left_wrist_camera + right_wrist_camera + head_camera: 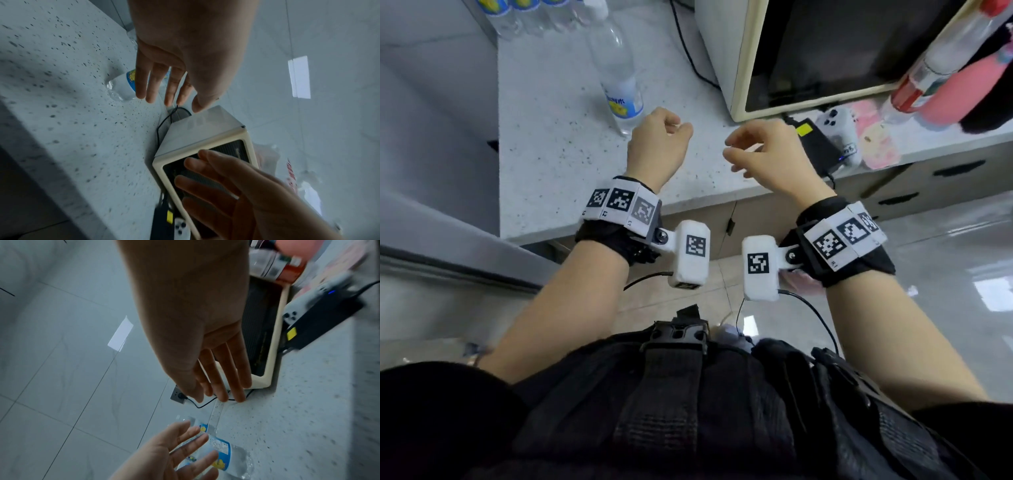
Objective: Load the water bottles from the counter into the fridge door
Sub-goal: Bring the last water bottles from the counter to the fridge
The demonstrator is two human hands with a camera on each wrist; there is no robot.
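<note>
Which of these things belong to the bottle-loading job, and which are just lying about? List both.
For the job:
- water bottle standing on the counter, near the left hand
- more water bottles at the counter's far edge
- right hand, holding nothing

Lying about:
- microwave
- black power adapter
- white game controller
- pink bottle

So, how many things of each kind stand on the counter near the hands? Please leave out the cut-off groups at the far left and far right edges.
Water bottle: 1
Microwave: 1
Black power adapter: 1
White game controller: 1
Total: 4
</note>
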